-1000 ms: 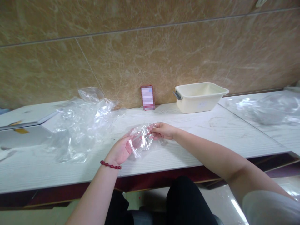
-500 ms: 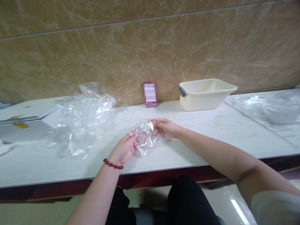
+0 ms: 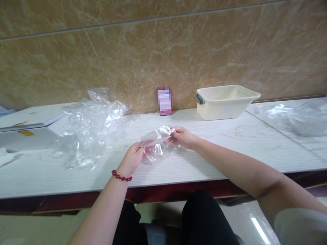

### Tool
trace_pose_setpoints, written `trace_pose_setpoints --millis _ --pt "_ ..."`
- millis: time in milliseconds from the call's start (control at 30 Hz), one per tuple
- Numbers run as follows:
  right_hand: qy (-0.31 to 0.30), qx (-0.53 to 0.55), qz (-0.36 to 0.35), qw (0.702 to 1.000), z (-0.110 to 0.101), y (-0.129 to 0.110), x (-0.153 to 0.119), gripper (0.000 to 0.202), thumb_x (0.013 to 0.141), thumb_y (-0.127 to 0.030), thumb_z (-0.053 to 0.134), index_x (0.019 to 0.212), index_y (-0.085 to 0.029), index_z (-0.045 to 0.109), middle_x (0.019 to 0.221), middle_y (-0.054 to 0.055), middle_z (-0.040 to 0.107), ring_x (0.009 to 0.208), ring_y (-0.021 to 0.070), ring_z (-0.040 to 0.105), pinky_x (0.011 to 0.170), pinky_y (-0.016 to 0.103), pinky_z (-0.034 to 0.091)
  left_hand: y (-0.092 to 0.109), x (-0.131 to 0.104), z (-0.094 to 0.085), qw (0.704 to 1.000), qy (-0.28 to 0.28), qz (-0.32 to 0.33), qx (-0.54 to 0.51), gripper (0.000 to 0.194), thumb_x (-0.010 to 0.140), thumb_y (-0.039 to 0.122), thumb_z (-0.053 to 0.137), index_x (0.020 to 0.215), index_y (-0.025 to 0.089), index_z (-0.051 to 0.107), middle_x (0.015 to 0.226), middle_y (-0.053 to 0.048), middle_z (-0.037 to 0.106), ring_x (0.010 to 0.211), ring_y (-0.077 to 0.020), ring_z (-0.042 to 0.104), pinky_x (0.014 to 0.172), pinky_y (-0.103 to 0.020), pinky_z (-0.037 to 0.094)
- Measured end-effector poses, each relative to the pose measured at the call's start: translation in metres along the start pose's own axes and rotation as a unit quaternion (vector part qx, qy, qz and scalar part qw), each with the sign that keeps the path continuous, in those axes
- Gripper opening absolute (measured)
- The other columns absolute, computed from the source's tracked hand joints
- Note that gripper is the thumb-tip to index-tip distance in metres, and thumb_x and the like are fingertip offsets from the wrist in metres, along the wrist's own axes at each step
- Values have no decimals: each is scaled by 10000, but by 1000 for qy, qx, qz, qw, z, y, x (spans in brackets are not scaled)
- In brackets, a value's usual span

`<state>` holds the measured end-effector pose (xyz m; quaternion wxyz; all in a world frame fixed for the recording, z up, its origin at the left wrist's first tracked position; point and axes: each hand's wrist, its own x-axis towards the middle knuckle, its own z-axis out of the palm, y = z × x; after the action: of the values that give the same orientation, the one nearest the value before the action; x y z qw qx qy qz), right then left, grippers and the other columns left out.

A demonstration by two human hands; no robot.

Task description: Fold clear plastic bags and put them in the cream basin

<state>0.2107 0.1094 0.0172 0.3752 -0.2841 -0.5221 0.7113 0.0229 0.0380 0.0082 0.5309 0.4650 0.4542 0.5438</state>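
A clear plastic bag [image 3: 158, 144] is stretched between my two hands, just above the white wood-grain table [image 3: 163, 173]. My left hand [image 3: 133, 156], below a red bead bracelet [image 3: 122, 176], pinches the bag's left end between thumb and fingers. At the upper right corner, my right hand [image 3: 182, 136] grips the bag with thumb and forefinger; its other fingers show through the film. To the left lies a crumpled heap of clear plastic bags [image 3: 89, 132].
A cream plastic tub [image 3: 222, 108] with a grey handle stands at the back right. A phone [image 3: 165, 101] leans upright against the marbled wall. A white box [image 3: 30, 136] sits far left, and more clear plastic [image 3: 304, 117] lies far right.
My left hand has moved slightly left and up, and the bag is now pulled wider and flatter between my hands. My right hand has hardly moved.
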Motion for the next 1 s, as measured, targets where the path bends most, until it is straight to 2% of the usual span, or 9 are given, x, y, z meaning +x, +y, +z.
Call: trace_pose_setpoints --millis 133,267,333,433,533,633,733,833,1000 --pt "-3 5 -40 999 -2 2 1 126 673 -180 545 556 -144 514 581 -11 563 569 101 576 474 205 468 -1 0 -5 993 3 70 99 192 662 183 534 826 159 632 883 -47 629 819 -179 573 799 -355 424" --pt "-74 3 -98 992 -7 2 -1 160 589 -239 632 520 -136 531 806 45 601 806 158 565 592 250 479 8 -2 -7 966 -8 155 209 167 634 151 552 765 177 653 1015 -52 578 939 -197 514 878 -359 356" --pt "-93 -2 -107 990 -8 1 -2 155 580 -227 638 520 -129 534 926 57 581 817 161 568 623 259 471 12 -4 -5 956 -29 166 238 155 637 142 551 739 181 661 1072 -56 545 1004 -203 468 918 -351 305" --pt "-81 -4 -103 991 -8 1 -3 147 604 -185 608 511 -117 516 1018 62 545 739 148 593 579 245 465 15 -9 0 978 -77 110 161 199 645 135 542 806 186 647 1164 -55 475 1058 -214 418 890 -340 328" --pt "-68 -4 -100 993 -8 2 -1 130 631 -138 557 517 -113 500 1034 69 534 725 144 598 543 224 456 18 -14 8 992 -118 26 -32 340 631 153 557 965 216 575 1131 -54 497 978 -203 478 785 -319 401" --pt "-60 -3 -107 992 -7 2 0 128 633 -91 514 509 -113 490 1020 66 541 728 142 599 521 201 443 20 -16 17 981 -76 -34 -175 421 689 267 515 1105 273 456 933 -37 590 784 -162 554 648 -290 442" --pt "-52 3 -109 993 -5 -1 -2 140 622 -80 505 487 -110 484 1005 61 548 724 141 598 541 212 445 19 -13 26 971 -22 -84 -222 393 730 334 468 1113 251 440 842 -40 601 667 -146 561 546 -262 444" --pt "-48 18 -109 993 -3 -6 -5 158 603 -82 523 459 -107 463 997 56 552 725 140 595 600 246 450 16 -11 33 961 6 -114 -252 310 741 327 460 1005 172 508 836 -56 597 664 -138 557 558 -256 450" --pt "-36 17 -108 993 0 -9 -7 181 589 -53 507 443 -109 415 1002 56 550 743 143 591 627 260 441 11 -12 41 951 14 -139 -275 318 757 384 404 907 133 530 869 -72 588 730 -157 556 647 -302 459"
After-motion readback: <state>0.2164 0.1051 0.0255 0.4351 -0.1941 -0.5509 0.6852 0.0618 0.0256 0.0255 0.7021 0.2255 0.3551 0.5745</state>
